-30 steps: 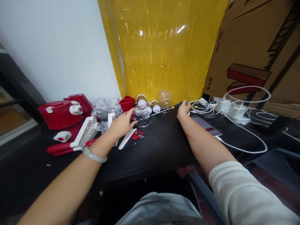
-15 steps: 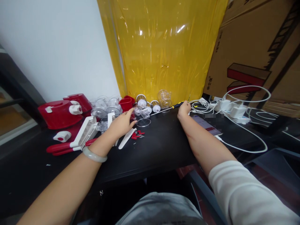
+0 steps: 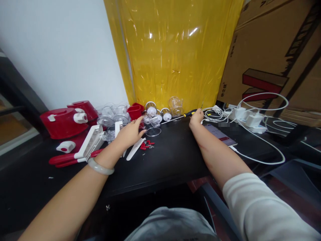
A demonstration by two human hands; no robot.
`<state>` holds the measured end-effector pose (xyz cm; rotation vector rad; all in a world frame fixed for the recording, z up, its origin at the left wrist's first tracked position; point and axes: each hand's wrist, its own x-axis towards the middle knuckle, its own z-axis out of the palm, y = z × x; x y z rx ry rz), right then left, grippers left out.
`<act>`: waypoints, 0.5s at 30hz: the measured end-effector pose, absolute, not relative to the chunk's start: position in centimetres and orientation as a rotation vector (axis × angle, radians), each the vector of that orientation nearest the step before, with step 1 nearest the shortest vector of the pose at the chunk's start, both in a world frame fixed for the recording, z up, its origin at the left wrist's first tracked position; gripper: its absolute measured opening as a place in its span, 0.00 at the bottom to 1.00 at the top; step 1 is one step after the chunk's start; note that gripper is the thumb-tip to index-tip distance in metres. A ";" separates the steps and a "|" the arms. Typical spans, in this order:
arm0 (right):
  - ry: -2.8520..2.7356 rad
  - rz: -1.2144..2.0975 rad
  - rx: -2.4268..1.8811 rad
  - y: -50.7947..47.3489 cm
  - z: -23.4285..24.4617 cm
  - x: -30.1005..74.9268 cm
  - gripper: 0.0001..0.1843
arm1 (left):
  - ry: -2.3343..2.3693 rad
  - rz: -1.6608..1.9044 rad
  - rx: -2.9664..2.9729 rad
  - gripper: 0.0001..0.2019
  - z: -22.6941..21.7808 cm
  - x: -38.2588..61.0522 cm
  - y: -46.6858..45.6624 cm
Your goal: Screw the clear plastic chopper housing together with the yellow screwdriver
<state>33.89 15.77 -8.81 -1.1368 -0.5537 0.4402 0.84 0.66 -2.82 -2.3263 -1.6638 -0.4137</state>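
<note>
My left hand [image 3: 129, 133] lies on the black table [image 3: 170, 160] among plastic parts, its fingers stretched toward a red cup [image 3: 134, 111] and a clear ring [image 3: 153, 131]; what it touches is hidden under the palm. A jade-coloured bangle [image 3: 100, 166] sits on that wrist. My right hand [image 3: 196, 117] is curled at the far edge of the table, its fingers closed on the black and yellow handle of a screwdriver [image 3: 185, 114] whose thin shaft points left. Small red pieces [image 3: 146, 144] and a white strip [image 3: 135, 149] lie just right of my left hand.
Red lids [image 3: 64, 121] and white and red handles are piled at the left. Clear cups [image 3: 114, 115] and gold-banded cylinders [image 3: 151, 107] stand along a yellow plastic sheet [image 3: 173, 50]. A phone [image 3: 220, 134], white chargers and cables [image 3: 253, 120] lie at the right, before cardboard boxes [image 3: 276, 57].
Hardly anything has moved. My right hand has drawn very slightly toward me with the screwdriver; my left hand stays where it was.
</note>
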 end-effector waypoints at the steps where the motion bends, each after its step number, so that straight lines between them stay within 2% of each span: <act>1: -0.512 0.441 -1.146 15.7 -8.7 33.7 0.15 | -1.666 -0.413 -2.325 0.33 -2.8 0.9 0.6; 8: -0.360 0.497 -1.132 15.5 -7.8 32.6 0.15 | -1.660 -0.423 -2.330 0.33 -2.8 0.8 0.6; 15: -0.434 0.412 -1.175 16.5 -9.0 33.5 0.11 | -1.673 -0.413 -2.322 0.34 -2.8 0.8 0.6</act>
